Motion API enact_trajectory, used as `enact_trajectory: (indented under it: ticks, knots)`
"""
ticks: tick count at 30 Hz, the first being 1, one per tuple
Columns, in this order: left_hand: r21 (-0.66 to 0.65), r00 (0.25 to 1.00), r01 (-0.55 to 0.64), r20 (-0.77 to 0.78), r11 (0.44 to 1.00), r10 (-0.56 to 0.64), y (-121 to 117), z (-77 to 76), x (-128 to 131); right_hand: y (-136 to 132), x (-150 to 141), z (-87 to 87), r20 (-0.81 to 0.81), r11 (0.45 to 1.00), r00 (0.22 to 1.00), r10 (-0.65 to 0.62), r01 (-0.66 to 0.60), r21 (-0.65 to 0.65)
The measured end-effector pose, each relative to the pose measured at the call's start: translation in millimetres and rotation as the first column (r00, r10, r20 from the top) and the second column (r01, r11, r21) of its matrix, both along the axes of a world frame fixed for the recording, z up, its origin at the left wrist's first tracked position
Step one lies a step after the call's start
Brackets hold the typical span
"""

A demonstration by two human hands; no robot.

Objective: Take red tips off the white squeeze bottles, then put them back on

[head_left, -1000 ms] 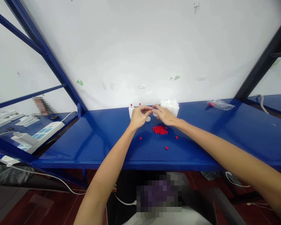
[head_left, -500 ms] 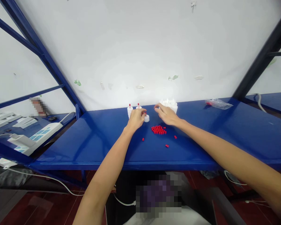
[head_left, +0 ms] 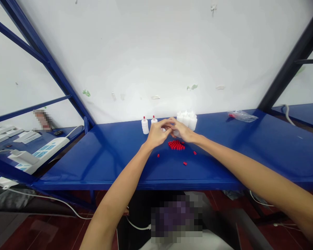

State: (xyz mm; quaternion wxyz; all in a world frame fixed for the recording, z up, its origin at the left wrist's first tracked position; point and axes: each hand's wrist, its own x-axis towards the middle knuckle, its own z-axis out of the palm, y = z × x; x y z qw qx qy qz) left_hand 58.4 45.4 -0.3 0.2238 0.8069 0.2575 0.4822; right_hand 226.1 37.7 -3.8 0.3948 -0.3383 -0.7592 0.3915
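Meeting over a blue table (head_left: 114, 152), a person's left hand (head_left: 157, 133) and right hand (head_left: 184, 131) come together at narrowly curled fingertips; part of a white item (head_left: 176, 133) shows beneath the right fingers, but the fingers hide the rest, so I cannot tell which hand grips it, whether either does, or which way its long axis runs; a pile of red caps (head_left: 176, 145) lies just on the wearer's side of the joined fingertips, slightly to their right, with the right hand nearer; three loose caps (head_left: 185, 163) lie apart from it, closer to the table's front edge; beyond the left hand, to its left, a white bottle (head_left: 145, 126) stands upright, red tip up, beside a second bottle (head_left: 153, 120) partly hidden by that hand; clustered white bottles (head_left: 190, 120) stand just behind the right hand.
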Motion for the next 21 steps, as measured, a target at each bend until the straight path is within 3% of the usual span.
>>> enact_trajectory:
  ticks: [7,14,21]
  knots:
    - [-0.013,0.999,0.042,-0.025,0.999,-0.042,-5,-0.7,1,0,-2,-1.5,-0.064,1.0,0.998,-0.004,0.004,-0.012]
    - [-0.133,0.997,0.059,0.063,0.989,-0.051,1,-4.7,4,-2,-3,3.3,-0.041,0.993,0.993,-0.11,0.112,0.048]
    - [-0.199,0.988,0.099,0.14,0.975,-0.072,5,-8.4,5,-7,-5,9.6,-0.06,0.99,0.993,-0.098,0.103,0.099]
